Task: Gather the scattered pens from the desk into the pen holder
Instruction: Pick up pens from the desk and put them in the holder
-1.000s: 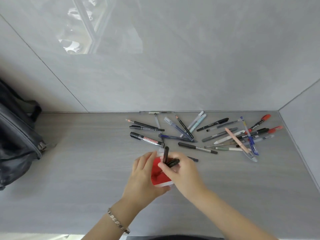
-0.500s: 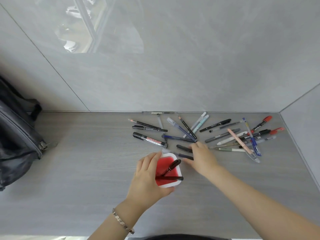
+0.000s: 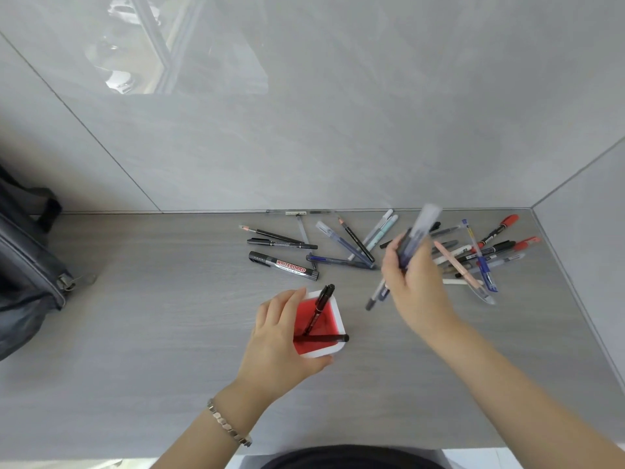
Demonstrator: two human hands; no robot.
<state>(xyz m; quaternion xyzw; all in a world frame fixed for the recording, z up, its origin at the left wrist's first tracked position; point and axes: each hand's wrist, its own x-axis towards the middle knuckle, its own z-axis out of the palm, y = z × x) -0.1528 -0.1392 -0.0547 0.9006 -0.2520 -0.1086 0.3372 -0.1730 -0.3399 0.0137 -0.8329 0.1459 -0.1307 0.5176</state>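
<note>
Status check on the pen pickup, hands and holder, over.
Left hand gripping pen holder, two black pens inside. Right hand lifted, shut on blurred pens. Many pens on desk. Path clear.

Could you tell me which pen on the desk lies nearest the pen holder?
The whiteboard marker, black with a red label, just beyond the pen holder; the others lie farther back.

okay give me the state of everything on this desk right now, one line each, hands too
Pen holder: upright, two black pens inside.
Left hand: gripping the holder.
Right hand: raised, closed on a few pens, blurred.
Whiteboard marker: capped, lying flat.
Pen pile: loose on the desk, overlapping.
Bag: at the left edge.
</note>
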